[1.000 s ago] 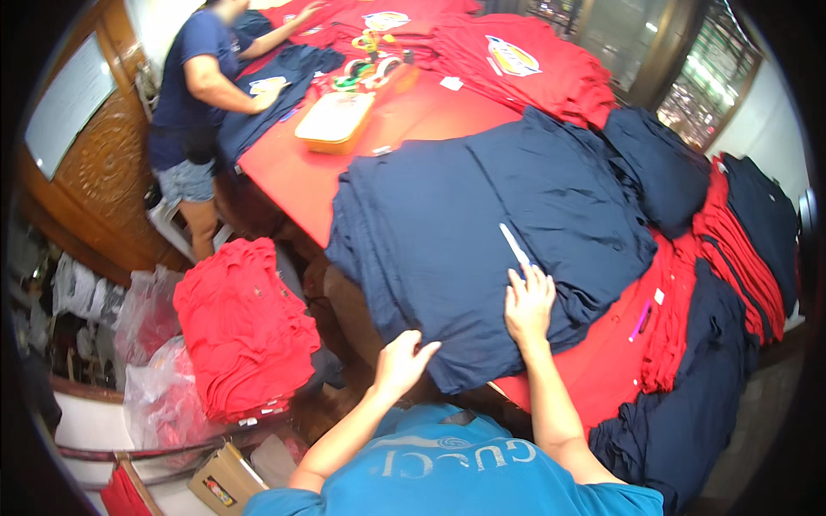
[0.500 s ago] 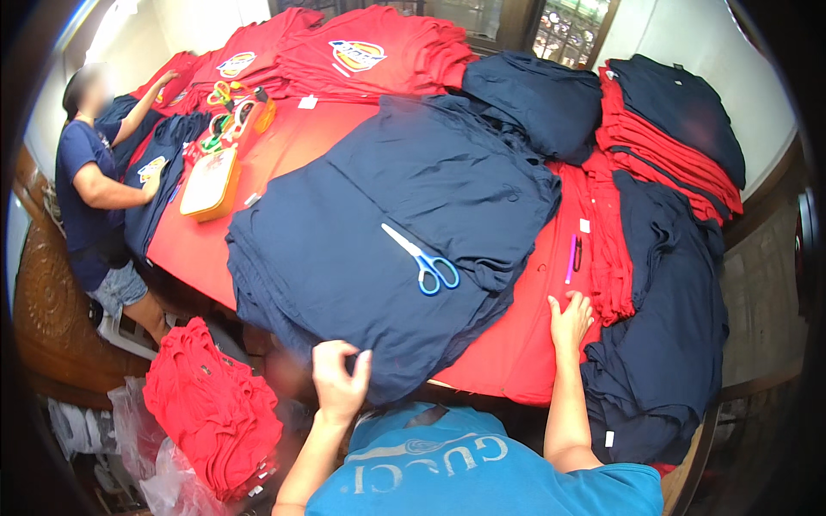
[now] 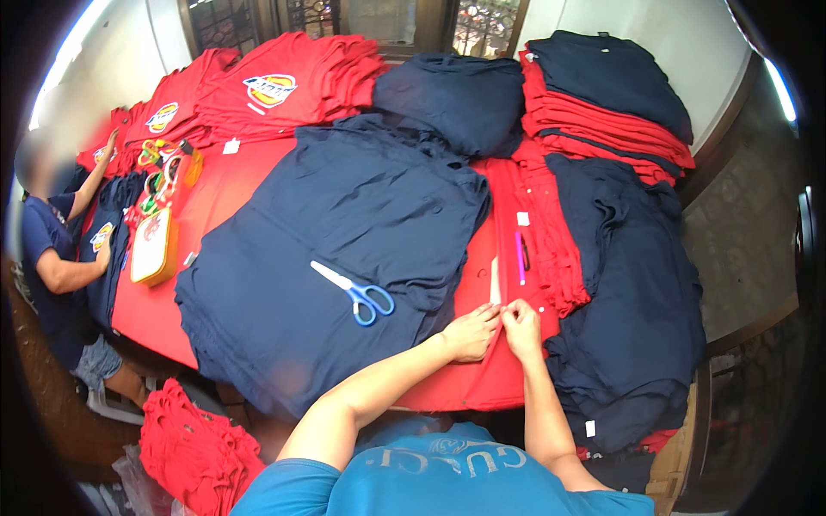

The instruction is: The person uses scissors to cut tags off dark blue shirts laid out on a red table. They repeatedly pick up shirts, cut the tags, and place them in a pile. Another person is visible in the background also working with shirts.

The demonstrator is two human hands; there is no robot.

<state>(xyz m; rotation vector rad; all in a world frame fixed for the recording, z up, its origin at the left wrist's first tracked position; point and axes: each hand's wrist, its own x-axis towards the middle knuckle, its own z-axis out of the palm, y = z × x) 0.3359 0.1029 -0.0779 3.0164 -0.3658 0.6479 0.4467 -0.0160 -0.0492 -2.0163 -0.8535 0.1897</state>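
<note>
Both hands meet at the near edge of the surface: the left hand [image 3: 471, 334] and the right hand [image 3: 521, 327] have their fingertips pinched together on a fold of the red shirt [image 3: 482, 378] that lies flat in front of the person; whether a small item sits between the fingertips cannot be told. A white strip [image 3: 496, 280] lies on the same red cloth just beyond the hands, with a pink pen [image 3: 520, 258] beside it. In my judgement, the pinch is best kept small and the cloth flat, so that the fabric does not bunch. To the left, blue-handled scissors [image 3: 360, 294] rest on a spread navy shirt [image 3: 344, 258], apart from the hands. The surface [image 3: 206, 215] is red and crowded: folded red shirts [image 3: 602, 120] and navy shirts [image 3: 637, 301] are stacked to the right, printed red shirts [image 3: 275, 86] at the far side. Another person [image 3: 52, 258] works at the left end, near a yellow-edged case [image 3: 155, 245]. Barred windows [image 3: 284, 17] stand behind, and more red cloth [image 3: 194, 447] is piled on the floor.
</note>
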